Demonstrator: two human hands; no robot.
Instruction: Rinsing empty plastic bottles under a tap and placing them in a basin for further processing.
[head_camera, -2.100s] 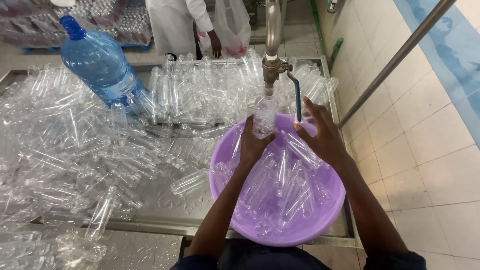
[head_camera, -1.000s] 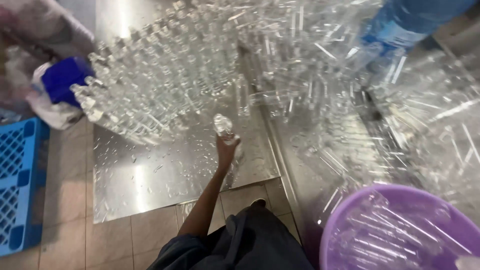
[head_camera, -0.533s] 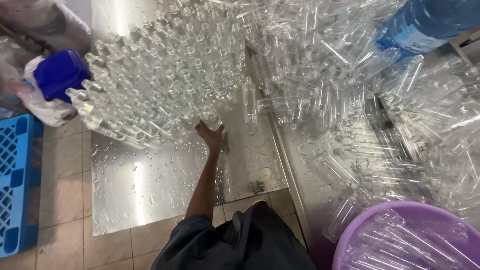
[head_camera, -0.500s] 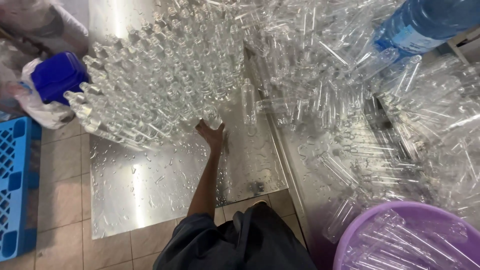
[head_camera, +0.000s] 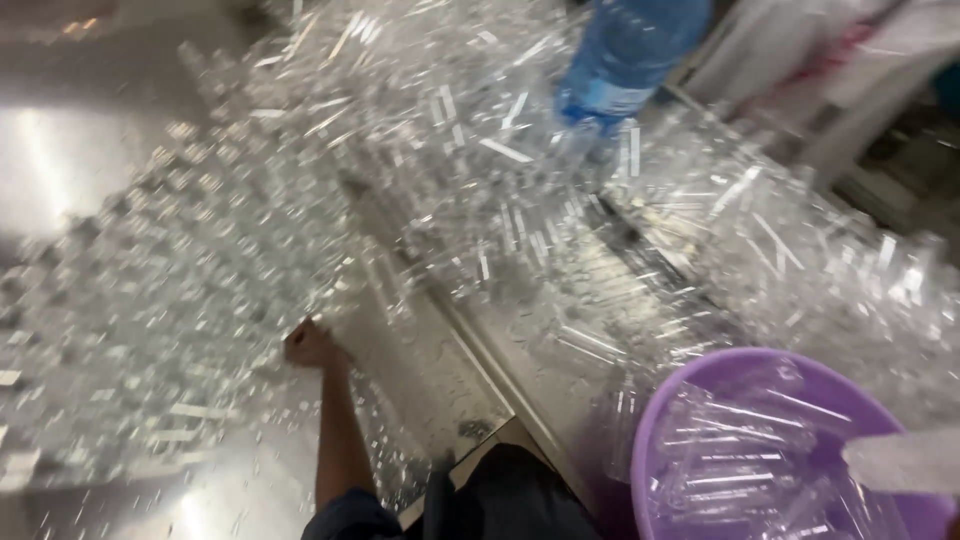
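The view is blurred by motion. My left hand (head_camera: 310, 345) reaches out over the wet steel table (head_camera: 60, 170), at the near edge of a dense block of small clear plastic bottles standing upright (head_camera: 170, 300). Its fingers look curled, and I cannot make out anything in them. A purple basin (head_camera: 665, 430) full of clear bottles sits at the lower right. One clear bottle (head_camera: 900, 460) pokes in from the right edge above the basin. My right hand is out of frame.
A heap of clear bottles lying loose (head_camera: 780, 260) fills the steel trough behind the basin. A large blue water bottle (head_camera: 625, 60) stands at the back. A person's white clothing (head_camera: 800, 70) shows at the top right.
My left hand carried a bottle to the upright block and now rests at its edge without it. The view has swung right, and more of the basin shows.
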